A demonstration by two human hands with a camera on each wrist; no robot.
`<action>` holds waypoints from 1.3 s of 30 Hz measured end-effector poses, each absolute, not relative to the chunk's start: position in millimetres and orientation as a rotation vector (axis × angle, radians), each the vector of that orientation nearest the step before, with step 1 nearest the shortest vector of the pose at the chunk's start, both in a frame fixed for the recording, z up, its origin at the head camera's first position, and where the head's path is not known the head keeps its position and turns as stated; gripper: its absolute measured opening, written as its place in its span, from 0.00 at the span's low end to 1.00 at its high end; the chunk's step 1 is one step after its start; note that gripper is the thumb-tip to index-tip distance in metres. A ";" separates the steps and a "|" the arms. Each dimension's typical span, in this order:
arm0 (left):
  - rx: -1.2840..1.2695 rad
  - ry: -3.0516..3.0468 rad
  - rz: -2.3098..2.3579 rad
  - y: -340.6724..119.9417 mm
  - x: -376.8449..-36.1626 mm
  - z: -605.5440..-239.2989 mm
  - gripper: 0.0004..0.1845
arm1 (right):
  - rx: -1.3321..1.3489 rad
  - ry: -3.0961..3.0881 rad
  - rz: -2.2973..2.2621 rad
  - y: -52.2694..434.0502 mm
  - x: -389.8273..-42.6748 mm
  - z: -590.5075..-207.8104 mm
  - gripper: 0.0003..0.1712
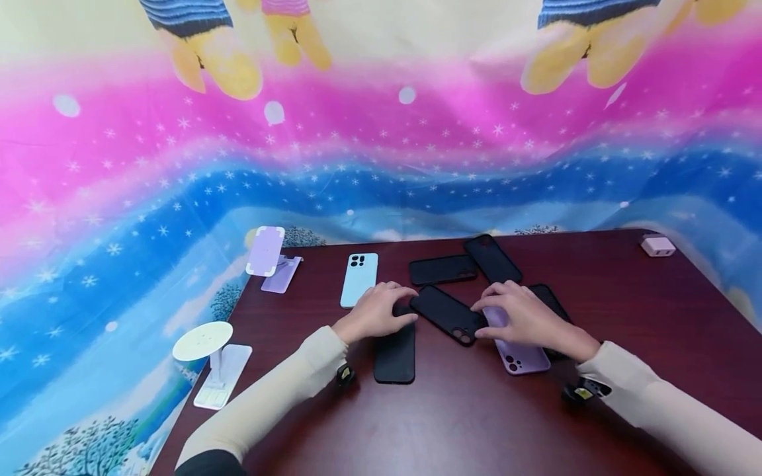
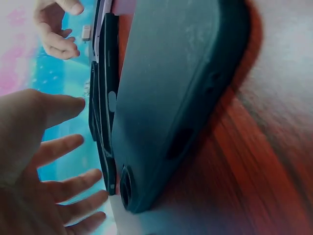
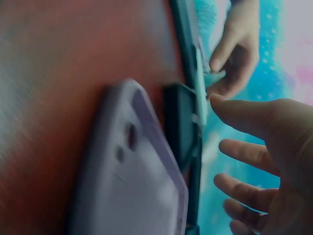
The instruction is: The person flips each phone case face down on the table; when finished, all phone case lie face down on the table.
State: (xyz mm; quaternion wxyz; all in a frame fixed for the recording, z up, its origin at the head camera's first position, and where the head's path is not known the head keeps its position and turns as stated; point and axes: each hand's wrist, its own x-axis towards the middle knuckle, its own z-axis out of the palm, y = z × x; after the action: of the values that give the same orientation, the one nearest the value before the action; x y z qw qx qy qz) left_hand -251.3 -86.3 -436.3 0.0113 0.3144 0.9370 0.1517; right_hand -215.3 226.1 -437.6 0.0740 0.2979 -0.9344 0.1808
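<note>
My left hand [image 1: 376, 311] hovers over a black phone case [image 1: 394, 357], thumb and fingers apart and nothing between them. In the left wrist view that case [image 2: 161, 88] lies just beside the spread fingers [image 2: 73, 186]. Above a purple phone case [image 1: 525, 358] is my right hand [image 1: 524, 318], its fingers loosely bent and holding nothing. The right wrist view shows the purple case's hollow inner side [image 3: 142, 181] and the parted fingers [image 3: 249, 152]. Between the hands another black phone case [image 1: 446, 311] lies diagonally. A further black case [image 1: 550, 301] is partly hidden by the right hand.
Two black cases [image 1: 443, 269] [image 1: 493, 258] lie touching farther back. A light blue case [image 1: 360, 277] is left of them. Along the left edge stand a purple phone stand [image 1: 266, 252] and a white round-topped stand [image 1: 202, 340]. A white charger [image 1: 657, 245] sits at the back right corner.
</note>
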 end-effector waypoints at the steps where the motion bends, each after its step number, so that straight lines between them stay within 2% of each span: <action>1: 0.980 2.915 0.454 -84.2 -253.3 -437.6 0.25 | 0.891 -2.798 0.523 223.6 -214.0 -440.1 0.25; 6: 0.993 2.928 0.313 -74.5 -261.1 -446.8 0.23 | 0.891 -2.786 0.451 214.0 -210.9 -452.3 0.27; 15: 1.016 3.024 0.175 -62.8 -269.6 -455.2 0.12 | 0.832 -2.804 0.424 207.0 -212.9 -459.8 0.24; 20: 1.005 3.019 0.145 -59.5 -271.7 -452.6 0.11 | 0.818 -2.821 0.404 206.1 -214.0 -461.8 0.25; 28: 1.034 3.017 0.165 -59.7 -272.5 -453.3 0.11 | 0.797 -2.816 0.529 209.6 -215.6 -466.8 0.16; 39: 1.174 3.118 0.577 -72.0 -267.2 -422.2 0.07 | 0.834 -2.611 0.953 225.0 -222.6 -427.5 0.16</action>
State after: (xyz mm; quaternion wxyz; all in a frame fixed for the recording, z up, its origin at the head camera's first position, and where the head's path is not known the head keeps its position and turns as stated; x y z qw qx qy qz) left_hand -267.2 -72.0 -422.2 -0.1198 0.3447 0.9155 0.1694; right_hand -222.6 225.0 -427.5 0.1195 0.2853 -0.8933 0.3260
